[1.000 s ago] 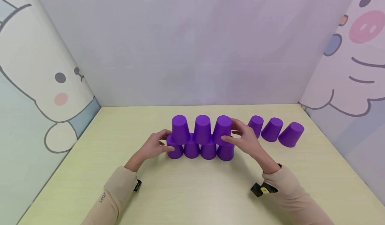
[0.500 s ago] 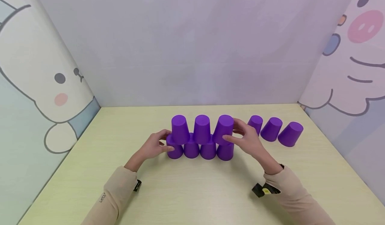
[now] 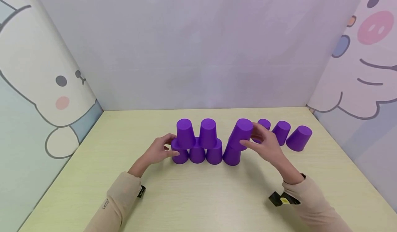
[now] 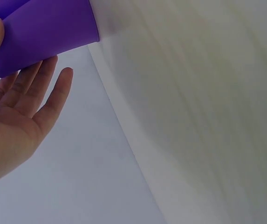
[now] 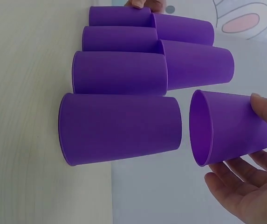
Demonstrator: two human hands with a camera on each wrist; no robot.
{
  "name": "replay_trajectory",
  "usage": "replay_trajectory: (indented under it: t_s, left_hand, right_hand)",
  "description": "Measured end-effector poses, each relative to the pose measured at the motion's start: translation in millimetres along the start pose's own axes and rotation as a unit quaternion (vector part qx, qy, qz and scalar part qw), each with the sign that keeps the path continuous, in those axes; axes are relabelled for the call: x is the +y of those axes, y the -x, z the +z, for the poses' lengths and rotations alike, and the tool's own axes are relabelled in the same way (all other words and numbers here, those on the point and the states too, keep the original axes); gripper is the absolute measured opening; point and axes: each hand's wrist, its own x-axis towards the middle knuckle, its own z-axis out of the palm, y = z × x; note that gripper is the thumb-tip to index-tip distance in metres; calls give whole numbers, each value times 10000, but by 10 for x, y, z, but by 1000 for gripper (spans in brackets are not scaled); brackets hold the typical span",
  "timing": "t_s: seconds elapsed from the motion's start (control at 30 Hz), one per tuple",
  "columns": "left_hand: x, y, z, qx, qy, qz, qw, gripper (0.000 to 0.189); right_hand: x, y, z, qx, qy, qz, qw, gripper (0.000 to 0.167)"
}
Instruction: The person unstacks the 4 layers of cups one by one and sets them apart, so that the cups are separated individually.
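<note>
Purple cup [image 3: 240, 133], gripped by the right hand [image 3: 263, 144], has lifted off the stack rightward since a second ago.

A pale yellow-green table [image 3: 198, 197] is seen; four upturned purple cups [image 3: 206, 155] are set in a row at its centre, three more cups [image 3: 286, 135] at two o'clock
</note>
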Motion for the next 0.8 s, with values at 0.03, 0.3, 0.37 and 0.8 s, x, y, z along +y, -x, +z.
replay_trajectory:
  t_s: [0.03, 0.3, 0.37, 0.8]
  left_hand:
    - [-1, -1, -1, -7, 4, -12, 10000, 47]
    - [18, -3, 18, 26, -61, -169, 9998, 46]
    - [26, -6, 27, 37, -103, -187, 9998, 45]
    - [2, 4, 4, 10, -3, -34, 10000, 47]
  right_hand:
    - [3, 13, -21, 24, 14, 11, 10000, 55]
    - [51, 102, -177, 273, 210, -33, 9994, 54]
    - [74, 121, -209, 337, 256, -88, 9991, 55]
    - [235, 229, -419, 519, 751, -64, 9958, 53]
